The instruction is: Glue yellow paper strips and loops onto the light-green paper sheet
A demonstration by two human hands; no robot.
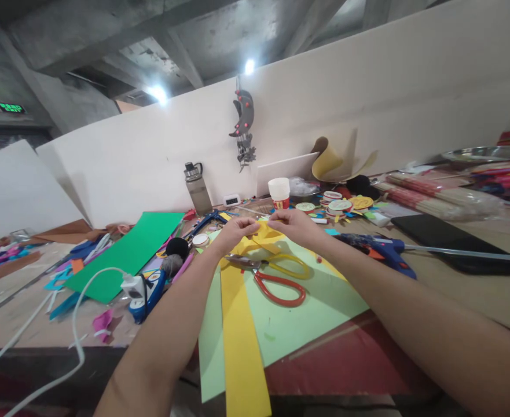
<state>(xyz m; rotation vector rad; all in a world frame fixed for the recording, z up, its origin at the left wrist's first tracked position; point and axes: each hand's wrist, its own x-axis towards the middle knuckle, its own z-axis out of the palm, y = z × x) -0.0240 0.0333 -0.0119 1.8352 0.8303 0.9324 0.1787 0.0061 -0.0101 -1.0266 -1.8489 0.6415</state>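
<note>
My left hand (239, 230) and my right hand (293, 223) are close together over the table, fingertips pinched on a crumpled yellow piece (264, 233) that looks like felt or crepe paper. Its lower part rests near more yellow material. Just below my hands lies a pair of scissors (279, 295) with one red and one yellow handle loop, blades pointing left. A long yellow strip (241, 341) runs from under the blades toward me and past the near edge. Beneath all this is a pale green sheet (281, 336).
Left are a green sheet (127, 255), a blue-and-white power strip (148, 295) with a white cable, and dark yarn balls. A blue glue gun (389, 255) and a black tablet-like slab (458, 243) lie right. Behind stand a bottle (198, 191) and paper cups (279, 191).
</note>
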